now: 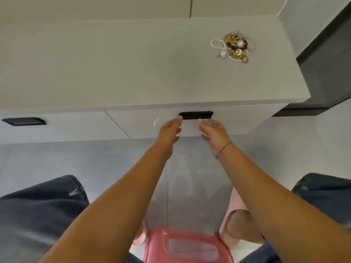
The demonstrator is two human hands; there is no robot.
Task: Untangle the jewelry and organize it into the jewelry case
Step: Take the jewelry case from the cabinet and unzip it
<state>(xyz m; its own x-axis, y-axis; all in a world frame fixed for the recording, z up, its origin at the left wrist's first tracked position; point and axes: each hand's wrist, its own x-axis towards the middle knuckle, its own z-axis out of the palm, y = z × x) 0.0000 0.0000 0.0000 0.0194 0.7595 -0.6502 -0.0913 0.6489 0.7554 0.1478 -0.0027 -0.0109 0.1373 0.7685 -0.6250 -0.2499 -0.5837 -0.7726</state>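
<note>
A tangled heap of jewelry [234,46], with pearl strands, gold pieces and dark red beads, lies on the white cabinet top [133,63] toward its far right. No jewelry case is in view. Both arms reach forward to the drawer front below the top. My left hand [170,130] has straight fingers, their tips at the left end of the black recessed handle [196,115]. My right hand [213,132] is stretched out too, fingertips just under the handle's right part. Neither hand holds anything.
A second black handle [24,121] sits on the neighbouring drawer at left. A dark grey unit [326,59] stands to the right of the cabinet. Below me are a pink stool [188,245], my knees in jeans and grey floor tiles.
</note>
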